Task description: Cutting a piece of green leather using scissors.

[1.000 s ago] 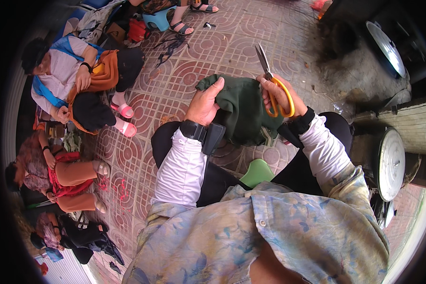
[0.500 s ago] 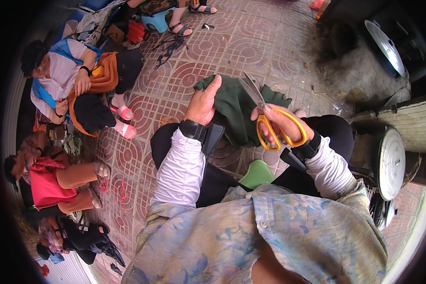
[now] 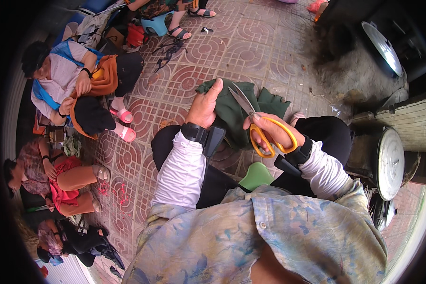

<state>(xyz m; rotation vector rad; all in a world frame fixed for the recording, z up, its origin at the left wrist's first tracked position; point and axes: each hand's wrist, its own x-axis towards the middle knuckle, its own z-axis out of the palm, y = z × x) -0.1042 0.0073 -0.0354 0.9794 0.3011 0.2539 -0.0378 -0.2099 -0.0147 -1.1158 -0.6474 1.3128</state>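
My left hand (image 3: 204, 108) grips the upper left edge of a dark green cloth (image 3: 232, 116) that hangs over my knees. In my right hand (image 3: 270, 132) are yellow-handled scissors (image 3: 255, 120), fingers through the loops. Their metal blades lie across the cloth, pointing up and left toward my left thumb. Both wrists carry black bands. I sit on a low green stool (image 3: 256, 176) with patterned red paving below.
Several other people sit on the paving at the left, one holding an orange and black garment (image 3: 92, 102). Round metal lids (image 3: 390, 163) and pots stand at the right by a slatted wooden crate (image 3: 414, 120). A blue stool (image 3: 155, 26) is at the top.
My right hand has lowered the scissors from above the cloth and brought the blades down onto it. My left hand has shifted its hold along the cloth's edge.
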